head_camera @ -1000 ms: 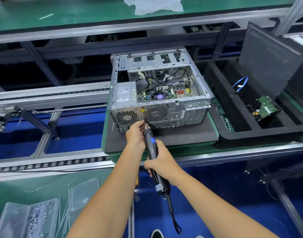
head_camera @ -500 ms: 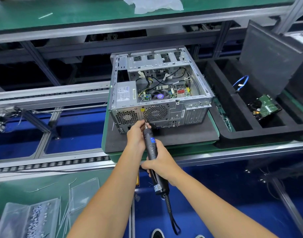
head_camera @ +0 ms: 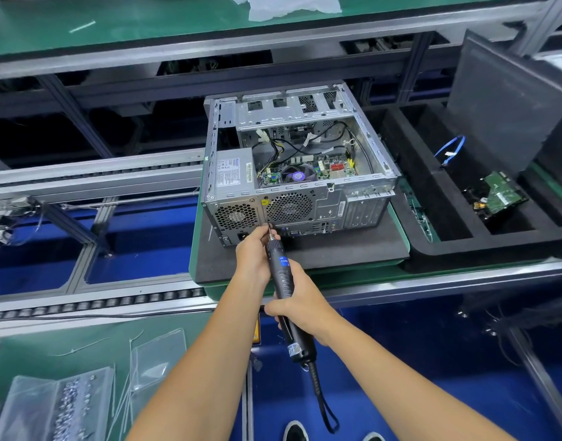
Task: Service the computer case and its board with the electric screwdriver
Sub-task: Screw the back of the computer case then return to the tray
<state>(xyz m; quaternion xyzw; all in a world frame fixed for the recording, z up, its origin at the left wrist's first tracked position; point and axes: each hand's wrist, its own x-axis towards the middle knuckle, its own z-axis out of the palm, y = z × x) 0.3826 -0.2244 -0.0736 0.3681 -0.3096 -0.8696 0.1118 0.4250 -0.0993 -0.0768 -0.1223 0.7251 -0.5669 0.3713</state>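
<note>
An electronics assembly line in a factory, grey aluminium roller conveyor rails at 9 o'clock, green anti-static bench mat at 12 o'clock, black foam parts tray holding a green circuit board at 3 o'clock, clear plastic bags of screws at 7 o'clock

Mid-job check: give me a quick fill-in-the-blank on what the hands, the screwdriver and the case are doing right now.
1. The right hand grips the electric ____'s body.
2. The left hand pinches near its tip at the computer case's ____ panel.
3. The case sits on a black ____.
4. The green circuit board lies in the black ____ to the right.

Missing: screwdriver; rear; mat; tray
</note>
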